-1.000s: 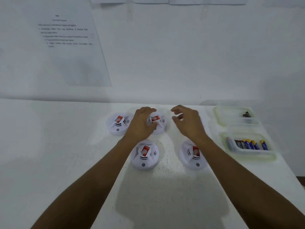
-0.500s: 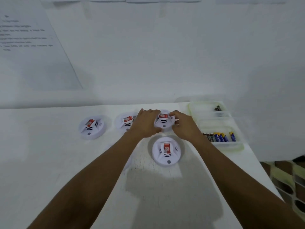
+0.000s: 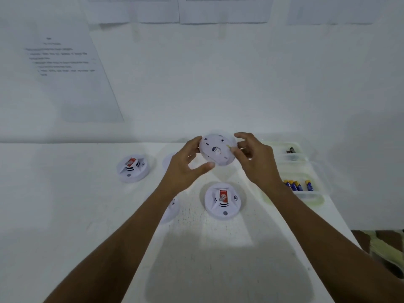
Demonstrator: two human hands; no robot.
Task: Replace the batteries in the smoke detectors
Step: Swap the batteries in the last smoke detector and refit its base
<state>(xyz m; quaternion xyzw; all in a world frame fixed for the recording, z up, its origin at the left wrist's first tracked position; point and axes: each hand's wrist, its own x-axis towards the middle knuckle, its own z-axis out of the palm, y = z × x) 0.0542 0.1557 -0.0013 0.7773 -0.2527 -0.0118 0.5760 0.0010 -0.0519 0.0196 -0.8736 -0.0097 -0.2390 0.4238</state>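
Head view — both hands (image 3: 188, 169) grip lifted detector (image 3: 217, 150).

You hold a smoke detector (image 3: 217, 152) of smooth matt white plastic, as are those on the matt, scuffed white table (image 3: 65, 215); trays (image 3: 314, 200) translucent glossy plastic, batteries (image 3: 298, 185) glossy-wrapped, wall sheet (image 3: 65, 68) matt paper.

The left hand (image 3: 185, 169) and right hand (image 3: 254, 158) held one smoke detector (image 3: 217, 150) above the table (image 3: 65, 204), its underside facing the camera. Three other detectors rested on the table. Two clear trays (image 3: 314, 193) at right contained AA batteries (image 3: 298, 185).
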